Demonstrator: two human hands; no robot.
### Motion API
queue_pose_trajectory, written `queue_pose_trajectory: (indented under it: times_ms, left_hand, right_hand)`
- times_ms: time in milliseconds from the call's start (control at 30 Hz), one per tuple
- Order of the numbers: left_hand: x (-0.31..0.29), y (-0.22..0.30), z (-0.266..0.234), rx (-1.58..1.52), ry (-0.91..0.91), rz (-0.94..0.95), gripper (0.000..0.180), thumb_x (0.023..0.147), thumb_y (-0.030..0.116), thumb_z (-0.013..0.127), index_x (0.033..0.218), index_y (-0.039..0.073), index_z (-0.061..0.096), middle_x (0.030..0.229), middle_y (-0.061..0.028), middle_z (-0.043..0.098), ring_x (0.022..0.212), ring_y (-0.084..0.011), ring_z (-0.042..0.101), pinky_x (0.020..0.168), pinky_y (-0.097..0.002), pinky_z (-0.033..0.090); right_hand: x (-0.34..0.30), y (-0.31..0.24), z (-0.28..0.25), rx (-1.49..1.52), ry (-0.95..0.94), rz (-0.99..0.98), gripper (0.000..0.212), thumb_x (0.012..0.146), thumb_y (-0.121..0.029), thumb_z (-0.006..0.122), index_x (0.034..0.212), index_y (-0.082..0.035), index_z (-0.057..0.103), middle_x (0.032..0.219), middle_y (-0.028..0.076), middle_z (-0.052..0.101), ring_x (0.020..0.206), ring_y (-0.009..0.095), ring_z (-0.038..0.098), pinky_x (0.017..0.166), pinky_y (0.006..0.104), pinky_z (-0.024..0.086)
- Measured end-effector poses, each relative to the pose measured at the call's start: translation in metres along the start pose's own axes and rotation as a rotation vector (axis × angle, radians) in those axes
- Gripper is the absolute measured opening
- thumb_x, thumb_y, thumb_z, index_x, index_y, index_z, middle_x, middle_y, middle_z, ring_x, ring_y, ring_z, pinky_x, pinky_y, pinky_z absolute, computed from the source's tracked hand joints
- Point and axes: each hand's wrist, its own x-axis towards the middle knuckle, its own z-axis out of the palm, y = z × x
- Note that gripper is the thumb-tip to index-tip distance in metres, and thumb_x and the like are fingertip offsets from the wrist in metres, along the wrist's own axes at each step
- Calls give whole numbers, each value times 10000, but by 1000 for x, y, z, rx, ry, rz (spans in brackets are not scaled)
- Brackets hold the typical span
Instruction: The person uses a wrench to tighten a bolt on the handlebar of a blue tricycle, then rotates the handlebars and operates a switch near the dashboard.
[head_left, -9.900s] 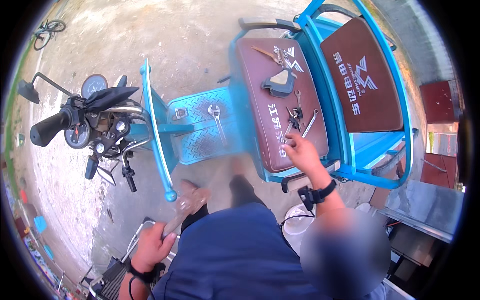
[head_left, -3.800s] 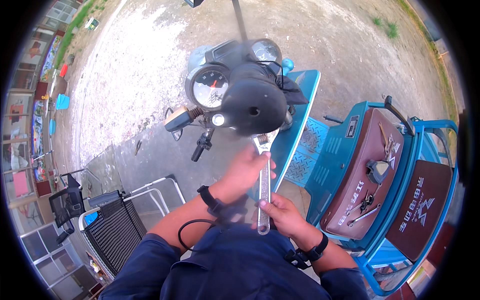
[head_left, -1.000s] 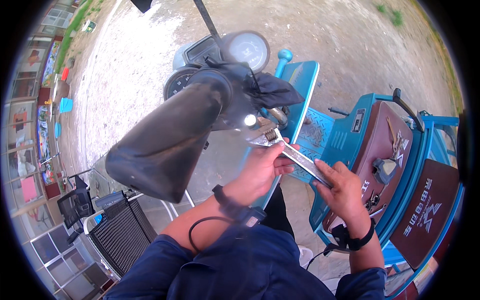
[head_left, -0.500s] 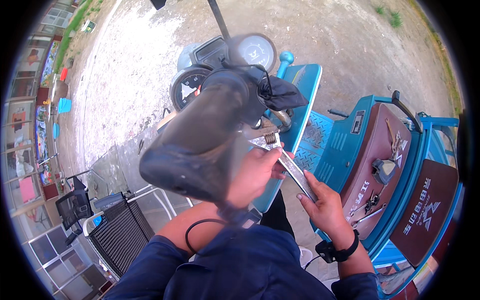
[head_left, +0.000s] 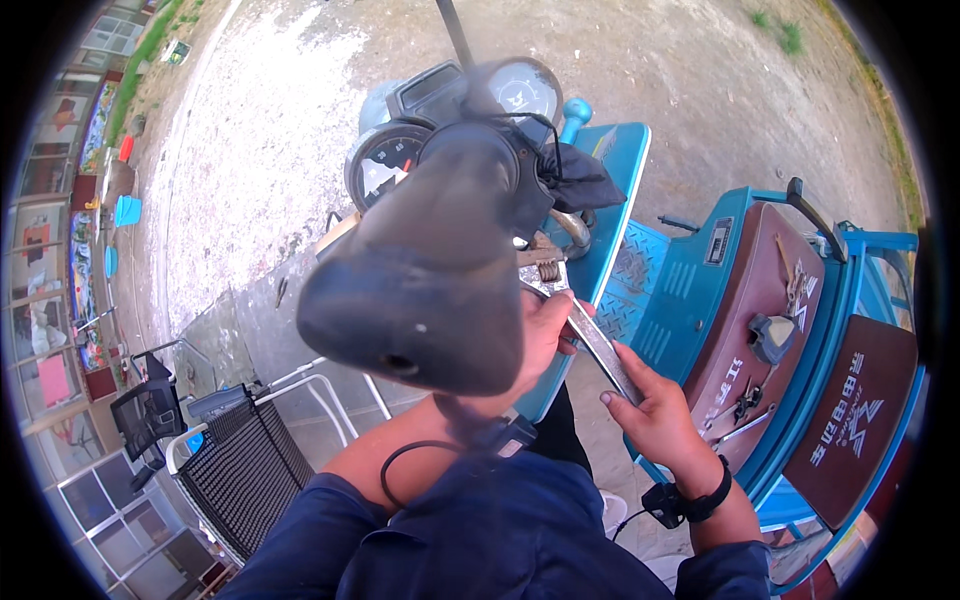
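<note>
Handlebar grip (head_left: 420, 290) looms blurred, close to lens, black, bulky. Adjustable wrench (head_left: 580, 320) beneath it: steel, stiff, heavy, likely slick; best held low on shaft. Right hand (head_left: 655, 415) wraps handle end. Left hand (head_left: 540, 335) steadies wrench near head, partly hidden behind grip.

The handlebar grip (head_left: 420, 290) sits right under my face, gauges (head_left: 400, 165) beyond it. My left hand (head_left: 540, 335) is behind the grip — my right hand (head_left: 655, 420) lower right, both on the wrench (head_left: 585, 325). Farther right, tools (head_left: 745, 405) lie on the seat (head_left: 760, 330).
</note>
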Motion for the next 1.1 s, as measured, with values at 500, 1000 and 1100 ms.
queue_pose_trajectory:
  times_ms: [500,1000,1100]
  left_hand:
    - [-12,27,-31,171,12,-51,246,959,187,552,904,-5,695,805,-94,709,669,-159,664,567,-292,505]
    - [-39,6,-20,76,-103,-89,232,1036,203,576,1068,-1,681,978,-79,739,838,-148,693,680,-282,542]
    - [-36,-6,4,-88,-109,-119,277,1057,243,559,1207,20,626,1173,-93,718,953,-147,686,738,-283,544]
  right_hand:
    - [-20,-47,65,558,-261,154,690,1009,-177,601,1556,12,226,1168,159,585,926,200,636,825,348,533]
    - [-31,-6,31,470,-329,81,665,928,-106,668,1511,-36,354,911,72,621,729,127,633,605,279,513]
    - [-25,32,3,86,-83,-94,592,900,-127,708,1446,-43,495,927,131,679,740,224,665,691,334,537]
